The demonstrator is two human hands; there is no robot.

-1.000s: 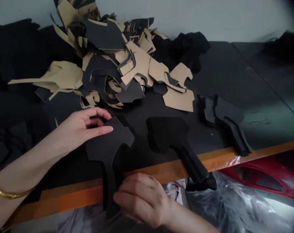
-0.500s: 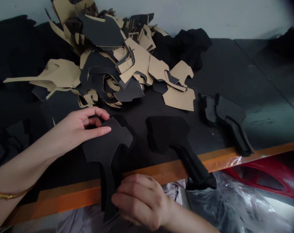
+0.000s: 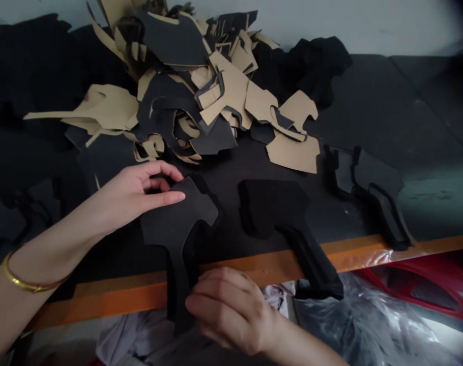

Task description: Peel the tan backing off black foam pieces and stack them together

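A flat black cut-out piece (image 3: 172, 219), broad at the top with a narrow leg, lies over a darker black part and hangs past the table's front edge. My left hand (image 3: 145, 190) grips its upper left edge, thumb on top and fingers curled around the rim. Down by the leg, my right hand (image 3: 231, 310) is closed against its right side; the fingertips are hidden. To the right lies a similar-shaped black part (image 3: 275, 203), its leg also reaching over the edge. Another black part (image 3: 378, 180) with raised rims rests further right.
Behind my hands rises a loose heap of tan and black cut pieces (image 3: 231, 81). Orange tape (image 3: 120, 297) runs along the table's front edge. Below it are clear plastic wrap (image 3: 372, 320) and a red object (image 3: 422, 284). Dark material (image 3: 315, 66) sits by the wall.
The whole scene has shifted slightly right and up in view. Both hands keep nearly the same place on the black cut-out piece.
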